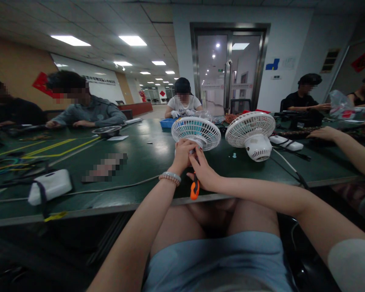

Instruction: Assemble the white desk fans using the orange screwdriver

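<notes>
In the head view, a white fan head point(196, 129) with a round grille stands on the table in front of me. My left hand point(184, 153) is closed at its rear housing, which it mostly covers. Close against it, my right hand point(204, 170) has its fingertips meeting the left fingers at the back of the fan. An orange and black screwdriver point(195, 189) sits in my right hand, handle pointing down toward me; its tip is hidden. To the right stands a second white fan head point(252, 132), tilted, its vented motor cover toward me.
White power adapters lie at left point(50, 186) and right point(286, 142), with a cable point(115, 187) along the green table point(140, 162). Small pale parts point(234, 155) lie between the fans. A blue bin point(168, 123) stands behind. Several people sit around; a neighbour's arm point(337, 140) reaches in from the right.
</notes>
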`<state>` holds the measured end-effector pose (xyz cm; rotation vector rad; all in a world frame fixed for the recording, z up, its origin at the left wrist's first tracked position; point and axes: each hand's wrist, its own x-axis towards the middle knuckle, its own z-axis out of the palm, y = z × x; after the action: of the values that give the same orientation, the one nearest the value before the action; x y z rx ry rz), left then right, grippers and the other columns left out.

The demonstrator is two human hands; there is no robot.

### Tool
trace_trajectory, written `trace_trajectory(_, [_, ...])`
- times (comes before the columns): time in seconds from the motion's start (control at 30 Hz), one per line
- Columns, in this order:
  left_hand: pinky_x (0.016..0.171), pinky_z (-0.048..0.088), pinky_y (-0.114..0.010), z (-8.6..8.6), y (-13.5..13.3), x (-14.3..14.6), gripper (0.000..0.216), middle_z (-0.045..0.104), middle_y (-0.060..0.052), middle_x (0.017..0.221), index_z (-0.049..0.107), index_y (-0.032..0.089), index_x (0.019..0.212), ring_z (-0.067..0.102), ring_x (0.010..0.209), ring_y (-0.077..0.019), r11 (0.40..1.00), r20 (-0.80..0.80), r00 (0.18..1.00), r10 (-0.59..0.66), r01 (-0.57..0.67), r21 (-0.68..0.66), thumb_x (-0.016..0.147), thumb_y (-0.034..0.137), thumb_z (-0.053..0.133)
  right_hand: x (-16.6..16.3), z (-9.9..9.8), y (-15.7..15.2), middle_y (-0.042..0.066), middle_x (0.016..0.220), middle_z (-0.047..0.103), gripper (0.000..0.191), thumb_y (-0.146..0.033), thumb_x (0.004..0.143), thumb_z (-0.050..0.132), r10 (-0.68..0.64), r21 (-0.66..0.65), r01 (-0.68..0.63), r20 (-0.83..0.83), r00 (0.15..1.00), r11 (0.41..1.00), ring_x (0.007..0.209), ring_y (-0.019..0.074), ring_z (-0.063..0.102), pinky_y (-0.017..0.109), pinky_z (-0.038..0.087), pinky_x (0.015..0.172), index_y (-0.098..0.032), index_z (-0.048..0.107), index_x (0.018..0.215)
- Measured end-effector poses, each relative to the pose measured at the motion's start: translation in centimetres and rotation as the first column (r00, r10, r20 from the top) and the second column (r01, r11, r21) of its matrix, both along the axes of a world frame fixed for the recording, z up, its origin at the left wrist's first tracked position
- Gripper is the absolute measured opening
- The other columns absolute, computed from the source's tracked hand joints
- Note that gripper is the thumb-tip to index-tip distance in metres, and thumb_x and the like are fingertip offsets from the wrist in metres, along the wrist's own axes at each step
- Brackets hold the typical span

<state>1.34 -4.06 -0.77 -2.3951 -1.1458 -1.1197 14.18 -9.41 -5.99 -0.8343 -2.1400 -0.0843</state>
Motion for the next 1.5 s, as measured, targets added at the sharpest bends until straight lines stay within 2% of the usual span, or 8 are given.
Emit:
trace_trajectory(0.2, [0.087,0.033,-0.042,-0.2,0.2,-0.1,0.019,0.066,-0.003,0.094,0.069,0.022,0.089,0.046,0.097,-0.0229,1.0,0.021,1.0,-0.019,0.019,0.0,0.077,0.021,0.054,0.2,0.5,0.0,0.024,0.143,0.02,0.067,-0.025,0.083,0.048,0.009,0.059,-0.014,0.087,0.996,0.998,0.138,0.0304,-0.001,0.053,0.012,0.112,-0.004,0.019,0.14])
trace_trajectory(0.43, [0.087,0.033,-0.042,-0.2,0.1,0.0,0.018,0.066,-0.003,0.095,0.068,0.022,0.088,0.046,0.098,-0.0232,1.0,-0.014,1.0,0.01,-0.01,-0.004,0.073,0.023,0.058,1.9,1.5,-1.1,0.021,0.141,0.021,0.058,-0.025,0.083,0.048,-0.004,0.113,-0.012,0.144,0.99,0.994,0.135,0.0296,0.013,0.047,0.024,0.109,-0.008,0.03,0.136])
trace_trajectory(0.6, [0.088,0.033,-0.042,-0.2,0.0,0.3,0.018,0.066,-0.003,0.094,0.069,0.023,0.087,0.048,0.099,-0.0241,0.998,0.011,0.998,0.065,-0.065,-0.002,0.071,0.028,0.061,5.1,3.8,-2.2,0.019,0.124,0.041,0.044,-0.039,0.085,0.045,-0.262,0.199,0.248,0.043,0.964,0.948,0.115,0.0294,0.039,0.044,0.037,0.094,-0.013,0.049,0.12])
trace_trajectory(0.73, [0.089,0.033,-0.041,-0.2,0.0,0.4,0.017,0.066,-0.003,0.092,0.069,0.023,0.086,0.048,0.099,-0.0238,0.997,0.006,0.997,0.071,-0.071,0.01,0.072,0.03,0.06,7.5,5.4,-1.1,0.01,0.088,0.057,0.034,-0.04,0.089,0.038,-0.288,0.228,0.216,0.356,0.889,0.949,0.084,0.0204,0.051,0.032,0.039,0.074,-0.015,0.06,0.097])
trace_trajectory(1.0, [0.088,0.033,-0.041,-0.2,0.1,0.4,0.016,0.066,-0.002,0.093,0.068,0.022,0.084,0.048,0.101,-0.0243,0.997,0.0,0.997,0.079,-0.079,0.021,0.072,0.03,0.06,8.8,4.2,2.7,0.014,0.088,0.066,0.02,-0.011,0.082,0.046,-0.325,0.174,0.291,0.707,0.628,0.941,0.086,0.0237,0.058,0.033,0.04,0.069,-0.012,0.064,0.091])
trace_trajectory(1.17, [0.088,0.033,-0.041,-0.2,0.0,0.5,0.017,0.065,-0.002,0.094,0.068,0.023,0.085,0.048,0.101,-0.0246,0.996,-0.008,0.996,0.088,-0.088,0.009,0.072,0.03,0.06,8.5,4.5,1.8,0.014,0.091,0.065,0.019,-0.02,0.083,0.053,-0.331,0.028,0.4,0.618,0.714,0.916,0.087,0.021,0.061,0.036,0.045,0.076,-0.012,0.062,0.097])
trace_trajectory(1.37, [0.087,0.033,-0.041,0.0,0.0,0.4,0.016,0.065,-0.003,0.094,0.068,0.023,0.084,0.047,0.099,-0.0248,0.996,-0.018,0.996,0.087,-0.087,0.014,0.072,0.03,0.06,8.1,8.8,-0.4,0.01,0.109,0.057,0.034,-0.035,0.086,0.05,-0.412,0.06,0.435,0.462,0.786,0.898,0.096,0.0182,0.057,0.038,0.049,0.081,-0.013,0.054,0.111])
trace_trajectory(1.5, [0.087,0.033,-0.041,-0.1,0.1,0.3,0.015,0.066,-0.002,0.093,0.068,0.023,0.084,0.048,0.098,-0.0241,0.997,-0.017,0.997,0.078,-0.077,0.015,0.072,0.03,0.06,9.1,10.5,-5.8,0.01,0.096,0.064,0.036,-0.036,0.092,0.033,-0.394,0.098,0.384,0.334,0.856,0.918,0.092,0.0213,0.06,0.036,0.049,0.077,-0.019,0.06,0.106])
